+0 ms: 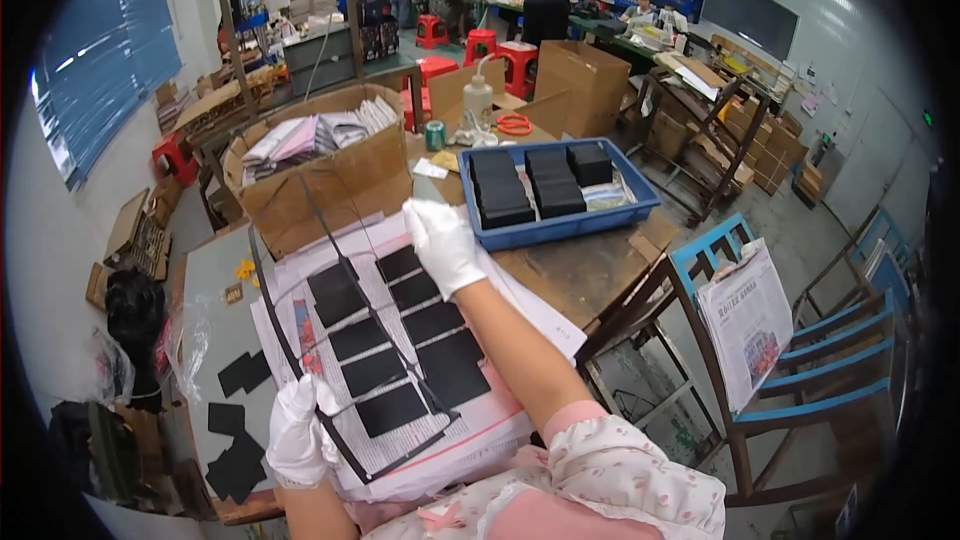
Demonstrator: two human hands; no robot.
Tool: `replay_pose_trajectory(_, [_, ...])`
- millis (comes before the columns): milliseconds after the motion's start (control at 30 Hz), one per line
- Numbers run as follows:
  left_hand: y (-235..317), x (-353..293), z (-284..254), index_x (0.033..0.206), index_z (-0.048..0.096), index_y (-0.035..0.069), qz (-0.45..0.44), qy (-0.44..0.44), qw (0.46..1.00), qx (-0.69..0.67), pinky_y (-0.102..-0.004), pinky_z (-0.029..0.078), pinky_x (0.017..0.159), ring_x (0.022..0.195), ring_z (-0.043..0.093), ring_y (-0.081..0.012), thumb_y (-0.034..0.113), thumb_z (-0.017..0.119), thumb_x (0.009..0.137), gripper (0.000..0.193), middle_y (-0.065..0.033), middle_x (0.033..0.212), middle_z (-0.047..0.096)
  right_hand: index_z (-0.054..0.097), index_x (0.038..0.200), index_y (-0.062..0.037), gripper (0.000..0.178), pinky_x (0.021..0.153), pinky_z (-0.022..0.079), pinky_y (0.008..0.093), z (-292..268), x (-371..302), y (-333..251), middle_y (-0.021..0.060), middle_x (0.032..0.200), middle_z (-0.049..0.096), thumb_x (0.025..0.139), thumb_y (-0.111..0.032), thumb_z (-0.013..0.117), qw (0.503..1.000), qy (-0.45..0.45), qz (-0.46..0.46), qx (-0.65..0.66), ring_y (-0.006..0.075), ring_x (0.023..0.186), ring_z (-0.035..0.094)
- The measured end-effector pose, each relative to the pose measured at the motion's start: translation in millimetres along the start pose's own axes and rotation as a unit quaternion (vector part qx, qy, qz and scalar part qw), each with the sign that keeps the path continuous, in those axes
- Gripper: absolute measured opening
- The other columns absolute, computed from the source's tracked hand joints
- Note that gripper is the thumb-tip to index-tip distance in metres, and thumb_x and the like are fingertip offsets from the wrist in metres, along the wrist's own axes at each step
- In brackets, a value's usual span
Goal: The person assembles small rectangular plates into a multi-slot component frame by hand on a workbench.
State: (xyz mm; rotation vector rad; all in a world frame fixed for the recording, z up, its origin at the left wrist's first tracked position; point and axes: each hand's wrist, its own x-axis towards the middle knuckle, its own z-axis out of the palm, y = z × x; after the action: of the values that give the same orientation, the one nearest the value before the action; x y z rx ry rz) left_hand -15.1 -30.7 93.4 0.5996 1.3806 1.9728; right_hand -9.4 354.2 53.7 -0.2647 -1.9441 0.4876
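Both my hands wear white gloves. My left hand (302, 432) is closed on the lower left edge of a thin black lattice frame (346, 268) with rectangular openings, raised at a tilt above the papers. My right hand (442, 248) is curled near the frame's upper right side; whether its fingers pinch a strand of it is hidden. Under the frame, several black rectangular pieces (455, 365) lie in two columns on newspaper and pinkish sheets (500, 410). More black pieces (236, 465) lie loose on the table at the left.
A blue tray (560, 230) with stacked black pieces stands at the far right of the table. Behind the papers is a cardboard box (330, 185) of folded paper. A squeeze bottle (478, 100), green can (434, 135) and red-handled scissors (514, 125) stand nearby. A blue chair (740, 420) is at right.
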Motion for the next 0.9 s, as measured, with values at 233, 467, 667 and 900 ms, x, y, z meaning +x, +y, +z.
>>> replay_pose_trajectory(233, [-11,-11,-13,0.082,0.064,0.004,0.083,0.013,0.996,-0.035,-0.0284,0.032,0.029,0.033,0.044,-0.0127,0.046,0.059,0.119,0.056,-0.008,0.068,0.064,0.071,0.142,-0.001,0.066,0.067,0.063,0.034,-125,7,-94,0.0219,0.124,0.079,0.111,-0.059,0.067,0.685,-0.391,0.438,0.432,0.0226,0.085,0.081])
replay_pose_trajectory(467, [-6,-26,19,0.089,0.07,0.0,-0.12,-0.061,0.987,0.09,-0.0314,0.046,0.036,0.039,0.06,-0.0191,0.047,0.07,0.113,0.053,-0.0083,0.056,0.063,0.076,0.096,0.002,0.038,0.054,0.051,0.0291,-192,-52,-128,0.0078,0.079,0.073,0.108,-0.034,0.08,0.768,-0.288,0.468,0.33,0.0127,0.057,0.065])
replay_pose_trajectory(667, [-1,-37,50,0.087,0.071,0.0,-0.152,0.056,0.943,0.289,-0.0293,0.047,0.045,0.045,0.059,-0.0131,0.041,0.07,0.113,0.048,-0.0061,0.059,0.063,0.073,0.082,-0.0004,0.039,0.058,0.05,0.0316,-226,-112,-117,0.004,0.076,0.072,0.1,-0.031,0.09,0.933,-0.134,0.333,-0.011,0.0098,0.063,0.062])
replay_pose_trajectory(900, [-21,-26,80,0.126,0.072,-0.001,-0.189,-0.048,0.948,0.251,-0.0241,0.052,0.058,0.065,0.066,-0.0078,0.018,0.077,0.109,0.026,-0.0022,0.076,0.068,0.077,0.095,-0.0075,0.026,0.044,0.033,0.0243,-357,-189,-73,-0.0002,0.07,0.07,0.108,-0.03,0.081,0.914,0.129,0.384,0.035,0.0042,0.047,0.05])
